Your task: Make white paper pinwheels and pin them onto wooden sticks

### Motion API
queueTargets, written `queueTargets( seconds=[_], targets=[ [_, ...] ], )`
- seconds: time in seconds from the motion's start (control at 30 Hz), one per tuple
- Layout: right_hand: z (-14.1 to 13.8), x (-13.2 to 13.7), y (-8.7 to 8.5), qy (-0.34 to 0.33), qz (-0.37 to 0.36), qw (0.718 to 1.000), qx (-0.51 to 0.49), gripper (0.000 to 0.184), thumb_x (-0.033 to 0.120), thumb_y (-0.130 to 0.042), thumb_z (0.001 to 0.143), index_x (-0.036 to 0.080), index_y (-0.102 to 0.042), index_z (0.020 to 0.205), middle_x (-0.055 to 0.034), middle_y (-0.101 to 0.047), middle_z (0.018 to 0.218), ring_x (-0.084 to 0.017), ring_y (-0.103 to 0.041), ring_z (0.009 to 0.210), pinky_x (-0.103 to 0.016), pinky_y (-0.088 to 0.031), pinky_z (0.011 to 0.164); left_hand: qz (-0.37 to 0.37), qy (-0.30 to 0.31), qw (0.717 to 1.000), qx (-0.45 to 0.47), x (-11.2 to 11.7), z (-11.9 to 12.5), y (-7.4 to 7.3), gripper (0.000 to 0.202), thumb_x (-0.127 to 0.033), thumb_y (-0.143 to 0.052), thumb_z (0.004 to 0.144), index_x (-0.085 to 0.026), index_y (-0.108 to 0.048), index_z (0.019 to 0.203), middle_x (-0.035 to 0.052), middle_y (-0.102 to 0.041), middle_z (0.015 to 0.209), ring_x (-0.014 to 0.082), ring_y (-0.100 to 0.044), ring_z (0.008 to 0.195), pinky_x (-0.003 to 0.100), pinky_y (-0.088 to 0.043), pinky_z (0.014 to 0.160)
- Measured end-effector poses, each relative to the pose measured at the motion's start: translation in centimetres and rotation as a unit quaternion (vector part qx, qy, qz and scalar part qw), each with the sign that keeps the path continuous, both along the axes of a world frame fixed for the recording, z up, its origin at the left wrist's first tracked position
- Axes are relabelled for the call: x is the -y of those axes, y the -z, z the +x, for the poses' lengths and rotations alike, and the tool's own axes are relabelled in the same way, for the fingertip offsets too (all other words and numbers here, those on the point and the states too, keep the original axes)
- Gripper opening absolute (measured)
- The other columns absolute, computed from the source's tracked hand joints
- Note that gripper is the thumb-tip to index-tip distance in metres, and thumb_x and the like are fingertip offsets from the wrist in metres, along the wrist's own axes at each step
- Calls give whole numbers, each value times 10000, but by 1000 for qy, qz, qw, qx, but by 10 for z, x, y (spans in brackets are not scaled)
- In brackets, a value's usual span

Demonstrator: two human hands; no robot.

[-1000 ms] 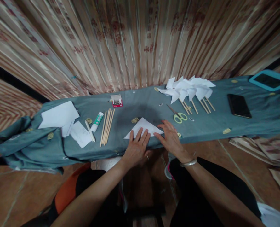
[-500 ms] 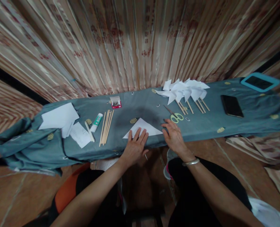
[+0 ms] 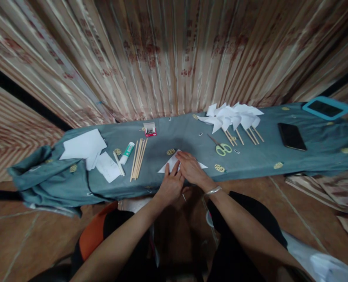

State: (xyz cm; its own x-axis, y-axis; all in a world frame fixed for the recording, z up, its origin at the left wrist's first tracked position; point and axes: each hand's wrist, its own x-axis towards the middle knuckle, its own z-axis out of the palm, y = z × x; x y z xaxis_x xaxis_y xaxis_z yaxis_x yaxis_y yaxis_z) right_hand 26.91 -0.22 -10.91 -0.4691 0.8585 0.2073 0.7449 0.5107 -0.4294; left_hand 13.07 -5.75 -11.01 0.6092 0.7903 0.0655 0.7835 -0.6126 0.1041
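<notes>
A white sheet of paper folded into a triangle (image 3: 163,168) lies at the table's front edge, its long side toward me. My left hand (image 3: 170,185) rests on its lower middle, fingers apart and pressing down. Over the top and right part of the triangle lies my right hand (image 3: 192,169), fingers stretched out flat near the peak. Both hands cover much of the paper and touch or nearly touch each other. Right of them are green-handled scissors (image 3: 223,149), partly spread. Wooden sticks (image 3: 138,159) lie to the left.
Left on the cloth-covered table (image 3: 250,168) are a glue stick (image 3: 127,152), a white pen-like stick (image 3: 119,163), paper sheets (image 3: 84,145) and a small red box (image 3: 150,130). Paper pinwheels (image 3: 232,117) lie behind the scissors. A black phone (image 3: 292,136) and blue-framed tablet (image 3: 326,107) are far right.
My right hand has moved left from the triangle's right corner onto its top. My left hand has drawn slightly back toward me. The whole view has shifted a little.
</notes>
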Motion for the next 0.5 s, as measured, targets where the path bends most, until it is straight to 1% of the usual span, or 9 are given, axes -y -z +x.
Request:
queueTargets(
  seconds=[0.1, 0.2, 0.3, 0.4, 0.5],
  targets=[
    [-1, -5, 3, -1, -1, 1000, -2, 490, 94, -387, 857, 43, -572, 1308, -197, -540, 1405, -270, -446, 1332, -460, -386, 1102, -4, 4, 1000, 2, 0, -1, 0, 617, -391, -605, 879, -56, -461, 1376, 242, -484, 1439, 409, -265, 1443, 684, -188, 1132],
    [1, -9, 4, -6, 0, 1000, -14, 478, 81, -394, 846, 48, -600, 1276, -187, -568, 1376, -263, -480, 1303, -443, -393, 1103, -8, 4, 1000, -1, 1, -1, 0, 615, -386, -598, 885, -64, -446, 1387, 230, -486, 1441, 401, -263, 1446, 678, -184, 1136],
    [6, -12, 6, -26, 1, 999, -33, 461, 86, -382, 856, 63, -622, 1250, -186, -589, 1350, -255, -506, 1283, -447, -393, 1109, -6, 5, 1000, -6, 1, -2, 0, 622, -383, -593, 888, -79, -427, 1405, 211, -454, 1477, 391, -269, 1446, 664, -185, 1144],
    [10, -14, 9, -37, 8, 998, -53, 456, 108, -386, 862, 109, -624, 1252, -157, -598, 1345, -250, -516, 1275, -462, -407, 1099, 1, 4, 1000, -11, 3, -6, 2, 659, -388, -590, 889, -78, -390, 1435, 194, -390, 1526, 382, -255, 1453, 626, -187, 1161],
    [10, -14, 11, -33, 6, 998, -62, 463, 109, -386, 858, 112, -612, 1262, -153, -586, 1359, -249, -512, 1274, -461, -407, 1097, 12, -4, 1000, -13, 8, -14, 5, 708, -400, -572, 897, -63, -329, 1471, 192, -332, 1558, 368, -240, 1461, 569, -195, 1178]
  ],
)
